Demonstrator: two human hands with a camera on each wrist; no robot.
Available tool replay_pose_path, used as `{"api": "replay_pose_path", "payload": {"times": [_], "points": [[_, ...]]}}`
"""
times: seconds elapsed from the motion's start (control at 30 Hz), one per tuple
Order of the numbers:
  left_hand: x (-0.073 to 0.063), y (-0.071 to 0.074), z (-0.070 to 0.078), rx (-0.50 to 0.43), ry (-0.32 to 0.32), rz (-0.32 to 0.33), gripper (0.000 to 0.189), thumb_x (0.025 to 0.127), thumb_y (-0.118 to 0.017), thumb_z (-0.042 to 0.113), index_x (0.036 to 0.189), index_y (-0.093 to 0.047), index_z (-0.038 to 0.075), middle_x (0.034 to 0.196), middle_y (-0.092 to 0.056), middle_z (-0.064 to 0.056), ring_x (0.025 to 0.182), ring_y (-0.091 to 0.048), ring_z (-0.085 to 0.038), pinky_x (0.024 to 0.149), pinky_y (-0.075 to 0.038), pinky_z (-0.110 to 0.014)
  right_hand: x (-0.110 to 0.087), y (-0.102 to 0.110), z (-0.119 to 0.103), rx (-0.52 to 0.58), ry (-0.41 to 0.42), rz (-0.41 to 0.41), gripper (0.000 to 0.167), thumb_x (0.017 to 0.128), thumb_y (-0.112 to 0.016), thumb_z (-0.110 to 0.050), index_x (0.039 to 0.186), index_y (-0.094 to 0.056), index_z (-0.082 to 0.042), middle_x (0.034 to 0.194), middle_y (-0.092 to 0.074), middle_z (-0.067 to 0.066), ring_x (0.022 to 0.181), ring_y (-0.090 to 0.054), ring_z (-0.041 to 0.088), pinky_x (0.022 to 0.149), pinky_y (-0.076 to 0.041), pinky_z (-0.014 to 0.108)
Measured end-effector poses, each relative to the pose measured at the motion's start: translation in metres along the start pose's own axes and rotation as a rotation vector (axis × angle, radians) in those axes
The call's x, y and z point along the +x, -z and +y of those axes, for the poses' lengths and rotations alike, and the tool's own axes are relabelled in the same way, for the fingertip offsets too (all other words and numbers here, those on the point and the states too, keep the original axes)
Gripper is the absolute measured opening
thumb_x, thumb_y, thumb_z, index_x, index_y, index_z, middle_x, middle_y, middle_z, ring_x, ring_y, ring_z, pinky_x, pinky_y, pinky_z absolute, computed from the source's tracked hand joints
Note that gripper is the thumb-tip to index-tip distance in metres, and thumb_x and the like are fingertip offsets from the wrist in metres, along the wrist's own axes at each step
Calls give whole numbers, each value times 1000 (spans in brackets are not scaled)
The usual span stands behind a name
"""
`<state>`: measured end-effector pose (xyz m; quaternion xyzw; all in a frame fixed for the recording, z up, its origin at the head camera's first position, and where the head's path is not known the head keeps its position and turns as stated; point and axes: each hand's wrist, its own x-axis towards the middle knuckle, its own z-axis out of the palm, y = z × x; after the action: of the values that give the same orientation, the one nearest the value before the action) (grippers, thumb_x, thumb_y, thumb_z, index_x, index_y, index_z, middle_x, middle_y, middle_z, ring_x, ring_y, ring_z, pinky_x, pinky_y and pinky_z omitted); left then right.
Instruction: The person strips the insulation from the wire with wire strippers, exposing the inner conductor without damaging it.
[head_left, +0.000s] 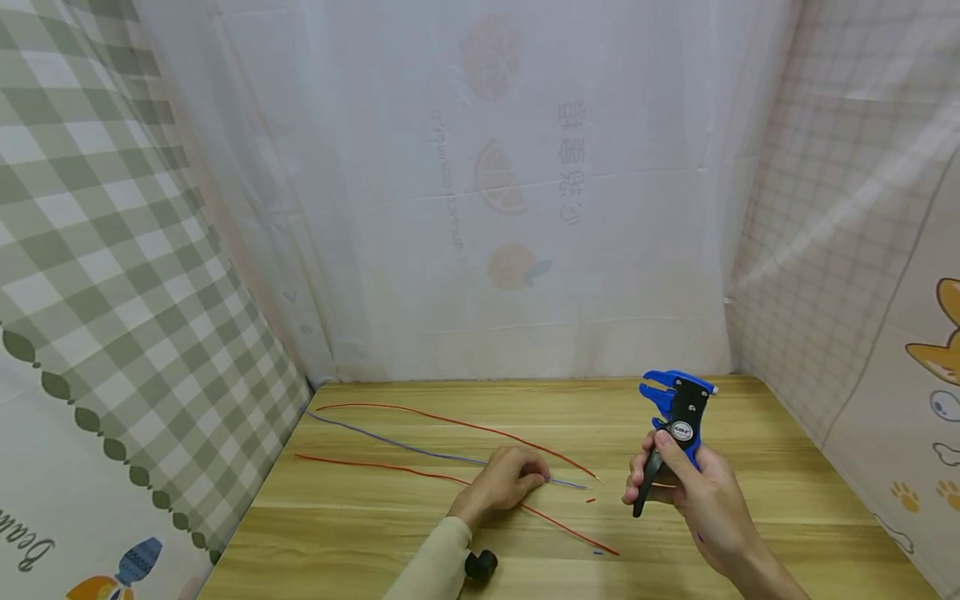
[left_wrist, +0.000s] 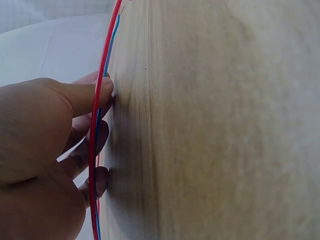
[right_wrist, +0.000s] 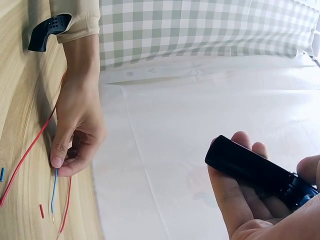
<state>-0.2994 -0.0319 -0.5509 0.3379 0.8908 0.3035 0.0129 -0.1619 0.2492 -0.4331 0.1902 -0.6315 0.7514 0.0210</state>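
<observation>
From where I stand, I see a person's left hand pinching a blue wire between thumb and finger, close to the wire's right end. The wire is long and runs across the wooden table, from the far left side toward the right, with one red wire behind it and another red wire in front. Its short tip sticks out past the fingers and points to the person's right. Over on that side, the right hand grips a blue and black wire tool by its handles. The tool's mouth faces left, and it does not touch the wire. The left hand is much nearer to the blue wire.
</observation>
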Motion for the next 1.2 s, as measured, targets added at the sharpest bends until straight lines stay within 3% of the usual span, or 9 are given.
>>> {"api": "replay_pose_path", "payload": {"times": [0.57, 0.8, 1.2], "points": [[-3, -1, 1, 16, 40, 8, 8, 103, -82, 18, 101, -86, 23, 97, -81, 11, 96, -64, 1, 100, -45, -30, 0, 0, 1, 6, -3, -2, 30, 126, -30, -18, 124, -58, -8, 97, -76, 0, 84, -82, 20, 83, -72, 49], [-3, -1, 0, 3, 67, -4, 6, 103, -84, 19, 105, -86, 24, 103, -82, 11, 95, -61, 2, 98, -43, -27, 0, -1, 0, 2, -5, -6, 30, 126, -30, -18, 124, -58, -9, 97, -76, 0, 84, -82, 21, 83, -72, 49], [-7, 3, 3, -21, 44, 26, 11, 105, -81, 23, 115, -86, 22, 117, -81, 9, 107, -63, -2, 96, -41, -27, 1, -1, 0, -6, 0, -12, 30, 126, -30, -18, 124, -58, -8, 97, -76, 0, 84, -82, 21, 83, -72, 48]]}}
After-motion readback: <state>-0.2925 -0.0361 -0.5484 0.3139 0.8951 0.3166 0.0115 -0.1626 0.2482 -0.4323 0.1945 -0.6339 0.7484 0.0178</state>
